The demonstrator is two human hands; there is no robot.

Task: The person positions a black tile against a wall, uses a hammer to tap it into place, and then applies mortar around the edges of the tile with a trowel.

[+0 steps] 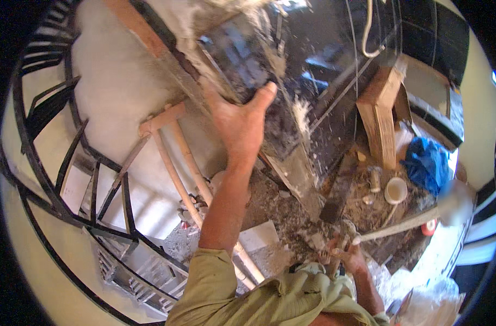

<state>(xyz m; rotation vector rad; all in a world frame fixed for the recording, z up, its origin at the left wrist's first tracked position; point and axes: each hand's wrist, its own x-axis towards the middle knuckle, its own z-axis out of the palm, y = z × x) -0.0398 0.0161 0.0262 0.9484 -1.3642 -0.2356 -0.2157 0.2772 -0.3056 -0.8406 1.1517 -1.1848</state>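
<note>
My left hand [240,117] grips the lower edge of a small dark glossy tile panel [231,46], thumb over its face and fingers partly hidden on the far side. The panel is set along a rough, mortar-smeared wooden or cement edge beside a larger black glossy tiled surface [324,49]. Low at the centre right, my right hand [350,258] is closed around the handle of a tool [337,250]; its head is too small and cluttered to make out. A long pale pole or pipe [400,223] runs right from just above that hand.
Black metal railing [68,214] curves along the left. Wooden poles with a crosspiece [172,163] lean below the panel. To the right are a cardboard piece [381,130], blue plastic [424,165], a white cup [394,190], rubble and a partly blurred person [457,201].
</note>
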